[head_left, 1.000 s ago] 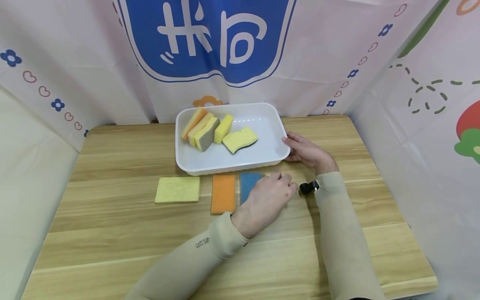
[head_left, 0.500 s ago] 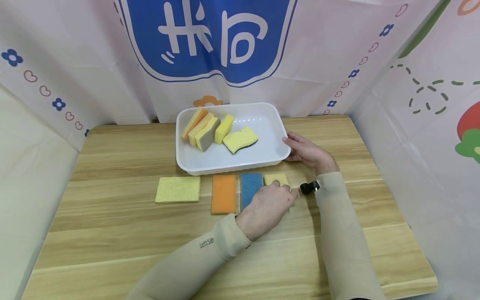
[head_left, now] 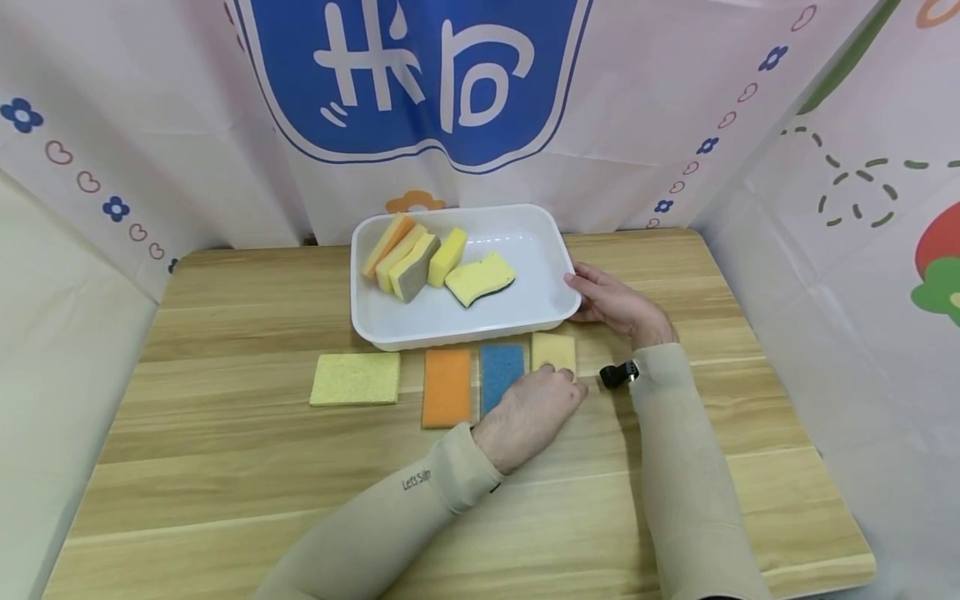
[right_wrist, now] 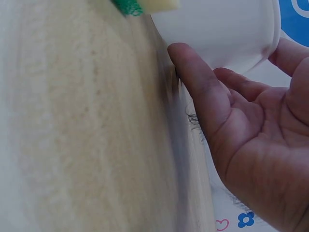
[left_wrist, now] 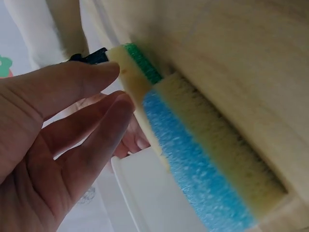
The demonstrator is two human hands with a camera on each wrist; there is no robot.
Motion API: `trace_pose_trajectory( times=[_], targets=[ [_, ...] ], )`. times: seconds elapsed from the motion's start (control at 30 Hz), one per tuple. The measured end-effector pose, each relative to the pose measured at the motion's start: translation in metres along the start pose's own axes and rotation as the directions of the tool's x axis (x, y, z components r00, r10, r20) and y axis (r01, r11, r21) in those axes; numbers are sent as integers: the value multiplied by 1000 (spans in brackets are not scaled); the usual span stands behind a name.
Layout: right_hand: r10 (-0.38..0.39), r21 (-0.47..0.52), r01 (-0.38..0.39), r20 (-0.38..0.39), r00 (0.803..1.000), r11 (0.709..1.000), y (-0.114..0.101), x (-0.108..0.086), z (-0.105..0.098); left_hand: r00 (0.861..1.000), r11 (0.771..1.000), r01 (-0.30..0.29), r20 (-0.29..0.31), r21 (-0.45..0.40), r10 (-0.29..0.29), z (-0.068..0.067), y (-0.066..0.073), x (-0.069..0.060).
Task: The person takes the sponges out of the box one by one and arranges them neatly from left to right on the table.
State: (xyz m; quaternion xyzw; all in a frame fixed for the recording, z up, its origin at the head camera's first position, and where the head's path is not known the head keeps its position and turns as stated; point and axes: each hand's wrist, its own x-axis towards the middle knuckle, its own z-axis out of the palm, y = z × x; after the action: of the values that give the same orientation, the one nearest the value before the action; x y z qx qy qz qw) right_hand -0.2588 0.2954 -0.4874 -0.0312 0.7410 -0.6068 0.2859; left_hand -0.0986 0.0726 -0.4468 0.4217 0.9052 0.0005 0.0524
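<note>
My left hand [head_left: 528, 417] reaches over the blue-topped sponge [head_left: 501, 367], its fingertips at the near end of a pale yellow sponge [head_left: 553, 350]. In the left wrist view, that sponge's green scouring layer [left_wrist: 142, 63] faces the table; thumb and fingers [left_wrist: 108, 130] are loosely bent and do not grip it. My right hand [head_left: 618, 308] holds the right end of a white tray [head_left: 525, 321], thumb at the rim and fingers along the outer wall. An orange sponge [head_left: 447, 387] and a yellow sponge [head_left: 356, 379] lie flat to the left.
Inside the tray, several sponges lean in a row at the left, including a yellow one with a grey side [head_left: 416, 271]. A yellow sponge with a dark underside [head_left: 480, 279] lies beside them. Printed cloth [head_left: 615, 125] hangs behind the wooden table [head_left: 225, 467].
The pale yellow sponge, first hidden under my left hand, has come into view and slid away toward the tray. My left hand has shifted slightly; the right hand and tray stay put.
</note>
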Motion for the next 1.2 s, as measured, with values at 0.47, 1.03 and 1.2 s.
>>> trace_pose_trajectory(
  times=[0.47, 1.03, 1.2],
  targets=[
    [8, 11, -8, -2, 1000, 1000, 1, 2, 1, 996, 994, -87, 7, 63, 87, -4, 1, -12],
    [12, 25, -12, -5, 1000, 1000, 0, 2, 1, 998, 982, -61, -39, -177, 55, -35, -33, -19],
    [6, 20, -6, 4, 1000, 1000, 0, 2, 1, 996, 969, -4, -92, -248, -19, -50, -61, -26]
  ],
)
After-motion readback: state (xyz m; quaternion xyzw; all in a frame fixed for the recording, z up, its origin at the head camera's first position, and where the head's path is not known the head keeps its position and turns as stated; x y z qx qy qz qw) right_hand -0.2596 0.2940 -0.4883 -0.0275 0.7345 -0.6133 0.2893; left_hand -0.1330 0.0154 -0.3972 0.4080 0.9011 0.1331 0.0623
